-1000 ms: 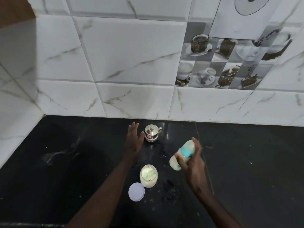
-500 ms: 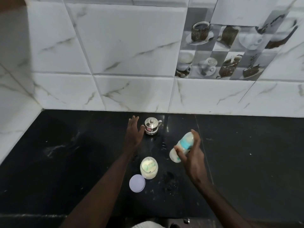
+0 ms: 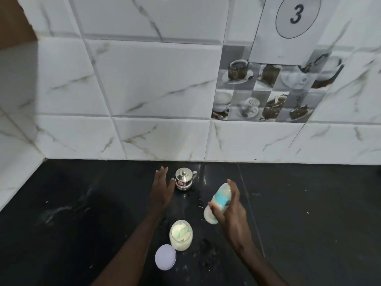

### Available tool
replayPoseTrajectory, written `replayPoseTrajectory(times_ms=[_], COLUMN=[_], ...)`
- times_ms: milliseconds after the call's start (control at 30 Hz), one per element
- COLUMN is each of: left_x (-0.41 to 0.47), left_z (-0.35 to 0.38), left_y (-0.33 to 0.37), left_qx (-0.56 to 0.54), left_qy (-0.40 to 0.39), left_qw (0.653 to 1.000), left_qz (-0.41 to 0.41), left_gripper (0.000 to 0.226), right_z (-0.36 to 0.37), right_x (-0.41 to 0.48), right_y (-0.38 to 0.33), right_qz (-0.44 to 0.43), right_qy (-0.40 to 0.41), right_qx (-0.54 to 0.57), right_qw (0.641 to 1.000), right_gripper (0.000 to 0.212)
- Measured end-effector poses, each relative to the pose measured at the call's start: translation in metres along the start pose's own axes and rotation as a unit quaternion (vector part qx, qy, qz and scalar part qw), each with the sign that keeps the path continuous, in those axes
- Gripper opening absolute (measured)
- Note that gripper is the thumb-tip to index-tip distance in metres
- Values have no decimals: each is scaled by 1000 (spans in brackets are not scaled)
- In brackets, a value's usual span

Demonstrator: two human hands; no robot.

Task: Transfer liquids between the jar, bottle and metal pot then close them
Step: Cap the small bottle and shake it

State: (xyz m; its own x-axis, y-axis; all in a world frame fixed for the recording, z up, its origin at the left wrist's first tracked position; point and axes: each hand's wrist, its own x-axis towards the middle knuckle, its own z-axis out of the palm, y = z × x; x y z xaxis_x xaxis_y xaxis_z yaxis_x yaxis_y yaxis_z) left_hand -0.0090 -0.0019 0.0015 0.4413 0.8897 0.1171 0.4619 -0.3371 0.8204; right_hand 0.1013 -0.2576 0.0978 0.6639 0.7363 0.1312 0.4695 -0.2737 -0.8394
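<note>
A small shiny metal pot (image 3: 184, 179) with a knobbed lid on it stands near the back wall. My left hand (image 3: 161, 188) is open just left of the pot, thumb almost touching its side. My right hand (image 3: 231, 211) grips a clear plastic bottle (image 3: 219, 200) with a turquoise band, tilted with its top away from me. An open glass jar (image 3: 181, 234) of pale creamy liquid stands in front. Its round lilac lid (image 3: 165, 258) lies flat beside it at the lower left.
The black stone counter (image 3: 309, 213) carries white specks and wet spots around the jar and pot. White marble-look tiled walls (image 3: 144, 89) close the back and left. A paper sheet marked 3 (image 3: 294, 17) hangs on the back wall at the upper right.
Both hands hold nearly the same pose. The view has tilted upward, showing more wall. The bottle stays tilted in my right hand.
</note>
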Motion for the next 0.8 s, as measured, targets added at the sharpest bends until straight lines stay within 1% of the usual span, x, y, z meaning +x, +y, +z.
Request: replayPoseTrajectory(times_ms=[33,100,133,233,267,333,367,400,467,500,567,600,633,700,733,767,800], left_x=[1,0,0,0,-1,-4,-4,-4,-6,-9,-12,-13,-14,-15,-18,-20,-21], left_z=[0,-4,-5,-8,-9,-10,-11,-11,-10,-10,-11,-11,-11,-12,-13,-14,-14], left_y=[2,4,4,5,5,4,5,5,5,5,5,5,6,8,7,7,6], left_qx=[1,9,9,2,3,6,8,8,9,9,6,5,5,1,4,9,13], left_qy=[-1,0,1,10,9,5,4,5,12,12,7,5,5,9,10,7,4], left_qw=[1000,1000,1000,1000,1000,1000,1000,1000,1000,1000,1000,1000,1000,1000,1000,1000,1000], left_qz=[2,5,7,6,5,10,14,15,10,6,6,8,9,5,1,0,4], left_gripper=[55,55,55,54,54,54,54,55,55,55,55,55,55,55,55,55,55], right_z=[-1,0,0,0,1,3,3,3,1,1,2,2,1,-3,-3,-3,-2], right_x=[0,-5,-6,-1,-2,-14,-18,-19,-12,-11,-20,-25,-26,-18,-16,-17,-21], right_y=[-2,-6,-5,1,2,0,0,0,6,7,3,5,5,8,10,8,6], right_qz=[-4,-30,-34,1,3,-9,-16,-12,10,16,-3,-16,-17,5,13,7,-8], right_qy=[-10,-65,-63,10,0,-64,-74,-56,13,16,-43,-56,-40,28,34,8,-37], right_qx=[-5,-38,-47,0,7,-20,-31,-26,12,20,-7,-26,-31,1,11,6,-12], right_qw=[1000,997,996,1000,1000,998,997,998,1000,1000,999,998,999,1000,999,1000,999], right_gripper=[81,81,81,80,81,82,82,82,82,82,82,83,83,82,82,82,82])
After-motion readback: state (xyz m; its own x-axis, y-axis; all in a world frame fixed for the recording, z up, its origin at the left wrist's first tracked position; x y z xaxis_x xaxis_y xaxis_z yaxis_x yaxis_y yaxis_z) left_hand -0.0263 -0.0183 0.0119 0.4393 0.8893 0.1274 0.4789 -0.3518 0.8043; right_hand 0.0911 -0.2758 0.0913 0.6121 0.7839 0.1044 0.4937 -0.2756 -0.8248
